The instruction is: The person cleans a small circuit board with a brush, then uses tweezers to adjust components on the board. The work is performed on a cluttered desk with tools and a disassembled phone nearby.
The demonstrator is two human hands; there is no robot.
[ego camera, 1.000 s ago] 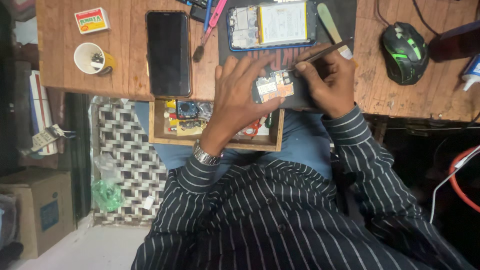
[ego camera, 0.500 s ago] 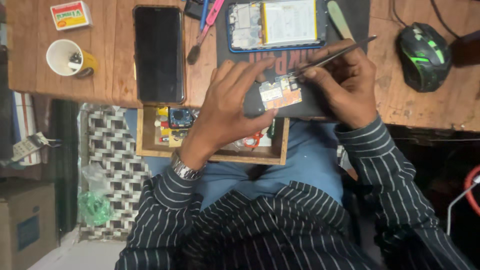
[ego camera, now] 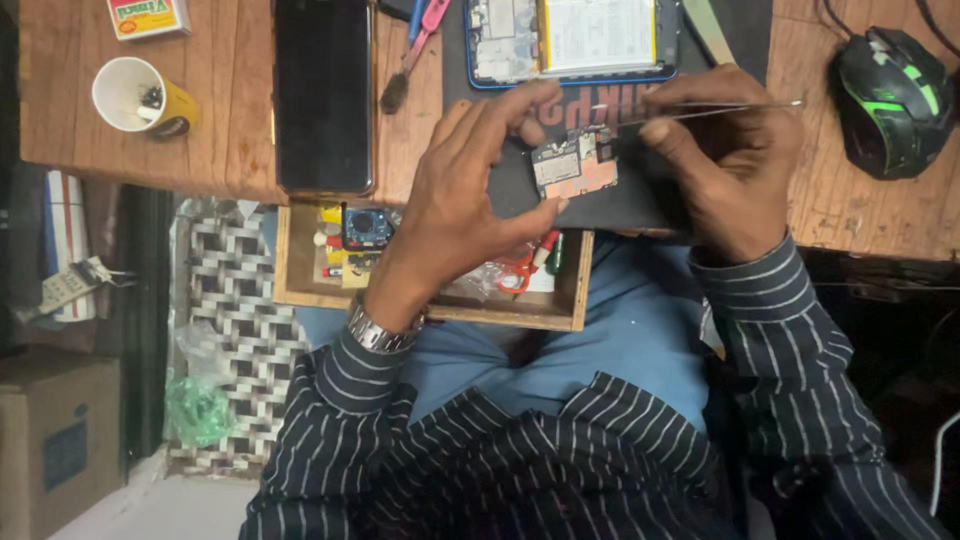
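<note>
Circuit board (ego camera: 575,165), small and pale orange with grey shielded patches, lies on a dark work mat (ego camera: 620,205) at the near edge of a wooden desk (ego camera: 230,120), between the person's two hands. In the head view, the left hand (ego camera: 470,200) curves over the board from the left, fingers spread and bent, with the thumb tip touching the board's lower edge and the index finger reaching past its upper edge. A metal wristwatch (ego camera: 375,330) sits on that wrist. The right hand (ego camera: 735,165) is closed in a pinch on a pair of thin metal tweezers (ego camera: 700,108), which run level above the board; the tips point left and end just above the board's upper right corner, though whether they touch it cannot be told.

Beyond the hands, an opened smartphone (ego camera: 570,40) with a blue frame lies face down on the mat, its white battery and internals showing. A black phone screen (ego camera: 323,95) lies flat to the left of the mat, with a small brush (ego camera: 410,55) between the two. Farther left stand a yellow cup (ego camera: 140,97) and a small cardboard box (ego camera: 148,17). A black computer mouse with green accents (ego camera: 893,100) rests on the desk at far right. Below the desk edge, an open wooden drawer (ego camera: 560,310) holds small parts and red-handled scissors (ego camera: 520,270).
</note>
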